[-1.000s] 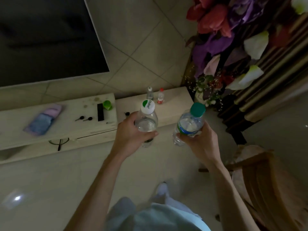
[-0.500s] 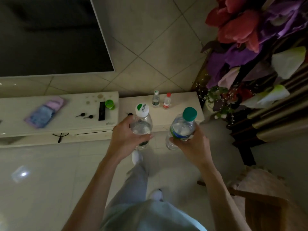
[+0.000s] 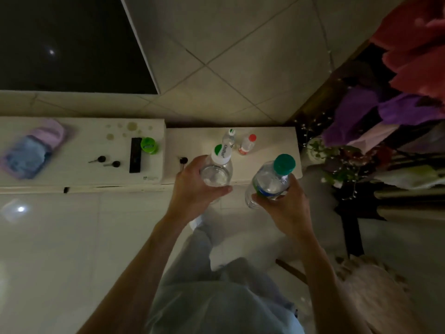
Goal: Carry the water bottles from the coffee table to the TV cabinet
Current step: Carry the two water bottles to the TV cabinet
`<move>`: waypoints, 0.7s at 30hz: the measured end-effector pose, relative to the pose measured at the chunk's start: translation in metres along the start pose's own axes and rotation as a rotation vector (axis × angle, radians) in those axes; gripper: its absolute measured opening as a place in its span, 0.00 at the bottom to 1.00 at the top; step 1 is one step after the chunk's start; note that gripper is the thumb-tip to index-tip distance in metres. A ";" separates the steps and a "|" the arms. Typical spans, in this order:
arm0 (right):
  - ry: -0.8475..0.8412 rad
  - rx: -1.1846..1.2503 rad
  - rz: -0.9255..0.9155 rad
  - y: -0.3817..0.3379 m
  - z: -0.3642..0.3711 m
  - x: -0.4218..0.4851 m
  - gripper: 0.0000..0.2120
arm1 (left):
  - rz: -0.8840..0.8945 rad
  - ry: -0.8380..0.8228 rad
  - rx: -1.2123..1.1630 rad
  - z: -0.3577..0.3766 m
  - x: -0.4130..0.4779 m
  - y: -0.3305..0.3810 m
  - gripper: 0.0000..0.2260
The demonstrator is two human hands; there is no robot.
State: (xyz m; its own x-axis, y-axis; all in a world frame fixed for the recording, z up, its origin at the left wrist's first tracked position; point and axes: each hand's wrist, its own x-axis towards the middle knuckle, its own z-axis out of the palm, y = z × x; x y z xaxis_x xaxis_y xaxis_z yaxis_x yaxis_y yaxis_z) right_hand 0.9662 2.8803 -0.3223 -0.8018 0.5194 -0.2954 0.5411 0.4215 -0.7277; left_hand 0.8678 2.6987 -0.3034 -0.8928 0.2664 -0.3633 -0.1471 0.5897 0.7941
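As each grip wraps a bottle, left hand (image 3: 192, 189) on white-capped bottle (image 3: 218, 173), lettering blurred, right hand (image 3: 287, 209) on green-capped bottle (image 3: 273, 180).

Blurred brand word, seemingly "Cestbon", on white bottle cap (image 3: 221, 154)

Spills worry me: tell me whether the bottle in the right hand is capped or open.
Capped: a green cap sits on the neck of the bottle, which the right hand grips.
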 end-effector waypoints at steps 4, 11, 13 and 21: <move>-0.039 -0.005 0.012 0.006 0.018 0.043 0.30 | -0.005 -0.039 0.062 0.004 0.045 -0.015 0.33; -0.105 -0.037 0.021 0.070 0.063 0.103 0.30 | -0.137 0.026 0.052 0.055 0.105 -0.073 0.35; -0.123 -0.056 0.029 0.096 0.082 0.123 0.30 | -0.160 0.039 0.040 0.082 0.122 -0.099 0.35; -0.185 -0.021 0.036 0.193 0.158 0.203 0.32 | -0.248 0.045 0.025 0.187 0.197 -0.188 0.33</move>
State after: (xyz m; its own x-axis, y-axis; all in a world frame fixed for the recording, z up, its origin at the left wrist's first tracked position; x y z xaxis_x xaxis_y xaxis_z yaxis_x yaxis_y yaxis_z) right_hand 0.8677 2.9496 -0.6206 -0.8139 0.3899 -0.4307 0.5736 0.4214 -0.7024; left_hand 0.7993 2.7825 -0.6153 -0.8486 0.0773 -0.5233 -0.3544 0.6513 0.6709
